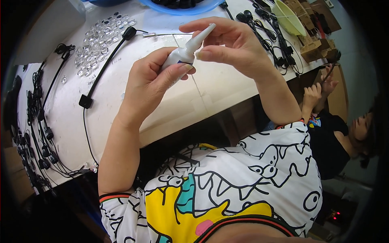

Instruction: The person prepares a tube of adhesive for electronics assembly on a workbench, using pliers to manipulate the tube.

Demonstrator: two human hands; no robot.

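Observation:
My left hand (152, 83) is wrapped round a small white glue bottle (187, 52) with a long tapered nozzle, which points up and to the right. Around that nozzle, my right hand (235, 46) is open, its thumb and fingers apart. The right thumb tip lies close to the bottle's neck; whether it touches cannot be made out. Both hands are above the white table (178, 111). Left of them, a black cable (106, 67) with a block at each end lies across the tabletop.
Many clear rings (95, 46) are spread at the back left. Black cables lie bundled along the left edge (36, 109) and back right (269, 32). A blue basin (186, 9) of black parts and a yellow-green basket (288, 18) stand farther back. A co-worker (336, 133) is at right.

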